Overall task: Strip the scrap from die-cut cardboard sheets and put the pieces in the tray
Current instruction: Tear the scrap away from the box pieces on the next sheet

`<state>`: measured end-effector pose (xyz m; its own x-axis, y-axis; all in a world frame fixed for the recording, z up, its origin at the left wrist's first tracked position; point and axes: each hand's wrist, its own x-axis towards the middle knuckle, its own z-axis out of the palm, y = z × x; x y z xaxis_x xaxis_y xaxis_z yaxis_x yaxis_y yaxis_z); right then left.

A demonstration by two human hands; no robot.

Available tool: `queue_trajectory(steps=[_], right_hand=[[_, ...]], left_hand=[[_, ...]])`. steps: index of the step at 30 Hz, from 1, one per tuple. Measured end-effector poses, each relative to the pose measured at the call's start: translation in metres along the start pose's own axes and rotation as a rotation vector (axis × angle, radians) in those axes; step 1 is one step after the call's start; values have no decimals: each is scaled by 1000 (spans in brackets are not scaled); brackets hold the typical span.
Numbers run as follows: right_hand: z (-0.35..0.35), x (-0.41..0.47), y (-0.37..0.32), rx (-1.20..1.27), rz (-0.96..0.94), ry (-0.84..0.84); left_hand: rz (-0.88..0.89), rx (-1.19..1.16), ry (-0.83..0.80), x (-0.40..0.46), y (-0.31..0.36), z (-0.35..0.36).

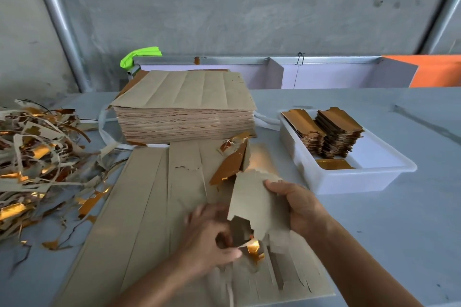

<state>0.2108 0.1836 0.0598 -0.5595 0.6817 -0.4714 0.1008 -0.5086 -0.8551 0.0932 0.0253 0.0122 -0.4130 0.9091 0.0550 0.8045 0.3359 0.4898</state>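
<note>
A die-cut cardboard sheet (149, 207) lies flat in front of me, brown side up, cut into long strips. My right hand (299, 207) grips a brown cut piece (252, 197) lifted off the sheet's right part. My left hand (212, 237), blurred, pinches a scrap sliver with gold foil (252, 247) at the piece's lower edge. A gold-faced piece (230, 164) stands tilted just behind. The white plastic tray (349, 179) on the right holds two stacks of gold-edged pieces (334, 132).
A thick stack of uncut brown sheets (184, 112) sits behind the working sheet. A big heap of brown and gold scrap strips (37, 162) covers the table's left side. A grey wall, metal frame and an orange panel (434, 72) stand beyond the table.
</note>
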Motion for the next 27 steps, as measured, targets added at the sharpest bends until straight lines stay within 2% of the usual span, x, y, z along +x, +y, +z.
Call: queue_trajectory(steps=[4, 8, 11, 16, 18, 19, 21, 23, 25, 27], right_hand=[[-20, 7, -19, -135, 48, 20], [-35, 10, -32, -232, 90, 1], [-45, 9, -38, -301, 62, 61], [-59, 8, -41, -51, 32, 138], [-56, 7, -37, 1, 28, 121], [-52, 7, -35, 42, 28, 95], [-45, 6, -32, 114, 17, 52], [-38, 7, -31, 172, -5, 29], [-31, 6, -31, 206, -28, -14], [-26, 6, -30, 215, -79, -35]], left_hand=[[40, 251, -92, -2, -24, -19], [0, 300, -176, -7, -41, -38], [5, 362, -196, -9, -46, -40], [-35, 512, -160, -1, -29, -41], [28, 532, -26, 5, -13, -38], [81, 435, 92, 6, -3, -36], [137, 46, 246, 5, 22, -32], [142, -279, 148, 3, 43, -23], [83, -403, -72, 2, 60, -7], [1, -604, -191, 1, 65, 9]])
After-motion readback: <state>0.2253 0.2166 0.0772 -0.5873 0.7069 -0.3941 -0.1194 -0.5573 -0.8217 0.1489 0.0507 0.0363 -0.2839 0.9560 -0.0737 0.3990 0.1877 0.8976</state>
